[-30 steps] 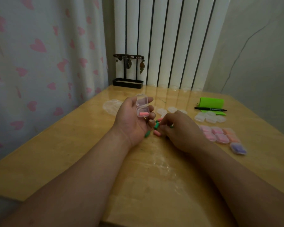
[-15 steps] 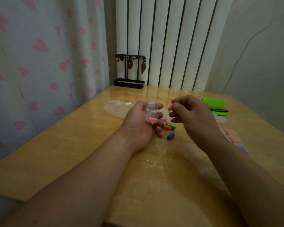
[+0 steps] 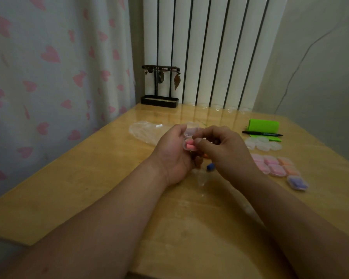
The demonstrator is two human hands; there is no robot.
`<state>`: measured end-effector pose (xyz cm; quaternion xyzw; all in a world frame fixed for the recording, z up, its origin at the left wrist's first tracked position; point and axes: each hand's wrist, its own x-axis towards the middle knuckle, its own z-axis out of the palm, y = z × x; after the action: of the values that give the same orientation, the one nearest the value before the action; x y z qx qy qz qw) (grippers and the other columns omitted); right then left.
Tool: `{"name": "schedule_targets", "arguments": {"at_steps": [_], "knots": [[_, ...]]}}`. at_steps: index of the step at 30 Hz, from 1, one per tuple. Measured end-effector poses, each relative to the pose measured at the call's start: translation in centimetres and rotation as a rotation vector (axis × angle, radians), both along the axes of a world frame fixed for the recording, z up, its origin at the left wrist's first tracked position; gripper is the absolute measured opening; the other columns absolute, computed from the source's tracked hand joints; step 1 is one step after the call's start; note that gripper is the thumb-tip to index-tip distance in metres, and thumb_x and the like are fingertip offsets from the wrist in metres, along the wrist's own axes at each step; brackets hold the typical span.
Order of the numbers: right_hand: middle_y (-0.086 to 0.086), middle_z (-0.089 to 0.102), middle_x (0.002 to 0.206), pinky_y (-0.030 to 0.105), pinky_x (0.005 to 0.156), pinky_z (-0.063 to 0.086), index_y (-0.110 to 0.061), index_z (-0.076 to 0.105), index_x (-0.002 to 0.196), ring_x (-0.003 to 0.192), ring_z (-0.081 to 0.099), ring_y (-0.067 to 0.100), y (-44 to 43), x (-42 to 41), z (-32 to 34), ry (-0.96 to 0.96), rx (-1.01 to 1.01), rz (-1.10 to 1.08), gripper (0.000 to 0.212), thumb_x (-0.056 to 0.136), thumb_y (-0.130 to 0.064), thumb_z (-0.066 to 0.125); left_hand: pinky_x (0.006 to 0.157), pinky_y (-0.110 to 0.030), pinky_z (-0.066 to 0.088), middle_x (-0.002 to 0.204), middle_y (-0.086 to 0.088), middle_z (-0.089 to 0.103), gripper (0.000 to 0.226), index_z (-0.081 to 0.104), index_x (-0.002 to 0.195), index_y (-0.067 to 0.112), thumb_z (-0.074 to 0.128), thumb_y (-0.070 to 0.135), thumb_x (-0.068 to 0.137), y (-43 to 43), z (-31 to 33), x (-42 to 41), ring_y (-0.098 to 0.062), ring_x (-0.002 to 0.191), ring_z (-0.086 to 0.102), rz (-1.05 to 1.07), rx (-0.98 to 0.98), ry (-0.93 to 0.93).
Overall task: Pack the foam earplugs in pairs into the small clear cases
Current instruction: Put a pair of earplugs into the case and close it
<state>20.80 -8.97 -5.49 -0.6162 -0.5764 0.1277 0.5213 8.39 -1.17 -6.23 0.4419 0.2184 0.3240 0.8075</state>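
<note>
**Open case with two pink plugs held between both hands**

The left hand holds a small clear plastic case in its curled fingers, raised above the pale wooden surface. The case is open, its hinged lid tipped up and away. The right hand is close against it, fingers curled, with thumb and forefinger meeting at the right edge of the base. Whether they pinch a plug or the rim cannot be told.

Two pink foam earplugs lie side by side in the base, short and rounded, showing through the clear wall.

A blue foam earplug lies on the surface just below the hands. To the right is a cluster of closed cases filled with pink, orange and purple plugs, with empty clear cases beyond them. Farther back a black pen lies across a bright green pad. A crumpled clear plastic bag lies left of the hands.
</note>
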Motion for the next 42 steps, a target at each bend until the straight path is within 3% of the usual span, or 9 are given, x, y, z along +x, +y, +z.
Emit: {"name": "schedule_targets", "arguments": {"at_steps": [5, 10, 16, 21, 26, 35, 37, 40, 42], "knots": [[0.0, 0.062, 0.105, 0.055, 0.075, 0.064, -0.039, 0.077, 0.095, 0.091, 0.069, 0.02, 0.1, 0.2, -0.2, -0.017, -0.006, 0.013, 0.01, 0.087, -0.042, 0.08, 0.073, -0.038, 0.042, 0.114, -0.017, 0.067, 0.065, 0.058, 0.151, 0.003, 0.03, 0.047, 0.113, -0.1, 0.0, -0.1, -0.02, 0.08, 0.059, 0.009, -0.004, -0.008], [0.001, 0.071, 0.102, 0.055, 0.07, 0.064, -0.035, 0.076, 0.105, 0.088, 0.071, 0.019, -0.1, 0.2, -0.1, 0.063, -0.005, 0.017, 0.013, 0.1, -0.03, 0.066, 0.071, -0.035, 0.04, 0.094, -0.011, 0.069, 0.064, 0.058, 0.151, 0.004, 0.03, 0.048, 0.113, -0.1, 0.0, 0.0, -0.017, 0.072, 0.055, 0.021, -0.044, -0.012], [-0.001, 0.072, 0.109, 0.015, 0.054, 0.054, -0.025, 0.073, 0.115, 0.096, 0.069, 0.01, 0.2, 1.0, -0.1, 0.137, 0.003, -0.045, 0.018, 0.107, -0.02, 0.057, 0.064, -0.03, 0.041, 0.088, -0.008, 0.06, 0.06, 0.058, 0.149, 0.007, 0.032, 0.047, 0.114, -0.2, 0.0, 0.1, -0.016, 0.068, 0.051, 0.017, -0.056, 0.009], [-0.005, 0.062, 0.135, 0.01, 0.056, 0.051, -0.03, 0.063, 0.142, 0.111, 0.058, -0.001, 0.5, 1.3, -0.1, 0.112, -0.031, -0.039, 0.034, 0.109, -0.031, 0.053, 0.064, -0.029, 0.04, 0.085, -0.006, 0.054, 0.064, 0.051, 0.157, 0.007, 0.031, 0.049, 0.113, -0.2, 0.1, 0.0, -0.015, 0.067, 0.049, -0.041, -0.054, 0.015], [-0.008, 0.065, 0.128, 0.007, 0.056, 0.05, -0.033, 0.07, 0.13, 0.104, 0.061, -0.003, 0.4, 1.1, 0.1, 0.066, -0.013, -0.01, 0.027, 0.11, -0.032, 0.051, 0.066, -0.03, 0.042, 0.088, -0.007, 0.055, 0.073, 0.053, 0.155, 0.007, 0.03, 0.06, 0.111, -0.1, 0.0, 0.2, -0.016, 0.069, 0.05, -0.064, -0.096, -0.009], [-0.011, 0.064, 0.117, 0.012, 0.066, 0.052, -0.032, 0.071, 0.113, 0.095, 0.066, 0.0, -0.6, -0.1, 0.2, -0.097, 0.025, 0.04, 0.015, 0.1, -0.04, 0.068, 0.108, -0.035, 0.035, 0.08, -0.011, 0.071, 0.081, 0.059, 0.144, 0.0, 0.023, 0.066, 0.111, -0.2, 0.4, -0.5, -0.02, 0.08, 0.06, -0.057, -0.194, -0.079], [-0.014, 0.064, 0.118, 0.009, 0.073, 0.045, -0.035, 0.069, 0.111, 0.102, 0.061, -0.001, -0.7, -0.2, 0.1, -0.221, 0.005, 0.012, 0.018, 0.096, -0.042, 0.074, 0.121, -0.038, 0.038, 0.102, -0.013, 0.072, 0.082, 0.058, 0.147, 0.0, 0.028, 0.067, 0.11, 0.1, 0.3, -0.6, -0.023, 0.096, 0.061, -0.056, -0.222, -0.089], [-0.013, 0.064, 0.116, 0.007, 0.074, 0.037, -0.037, 0.063, 0.111, 0.102, 0.057, -0.004, -0.9, -0.3, 0.2, -0.375, -0.047, -0.012, 0.021, 0.094, -0.038, 0.076, 0.09, -0.036, 0.061, 0.131, -0.016, 0.054, 0.078, 0.057, 0.149, 0.0, 0.036, 0.063, 0.109, 0.2, 0.3, -0.6, -0.023, 0.094, 0.062, -0.068, -0.237, -0.107], [-0.014, 0.064, 0.111, 0.008, 0.068, 0.04, -0.036, 0.059, 0.109, 0.096, 0.058, -0.005, -0.8, -0.2, 0.2, -0.416, -0.054, -0.021, 0.023, 0.094, -0.035, 0.076, 0.103, -0.037, 0.057, 0.136, -0.021, 0.056, 0.07, 0.057, 0.149, -0.001, 0.041, 0.055, 0.109, 0.4, 0.1, -0.5, -0.027, 0.106, 0.062, -0.064, -0.199, -0.089]]}}
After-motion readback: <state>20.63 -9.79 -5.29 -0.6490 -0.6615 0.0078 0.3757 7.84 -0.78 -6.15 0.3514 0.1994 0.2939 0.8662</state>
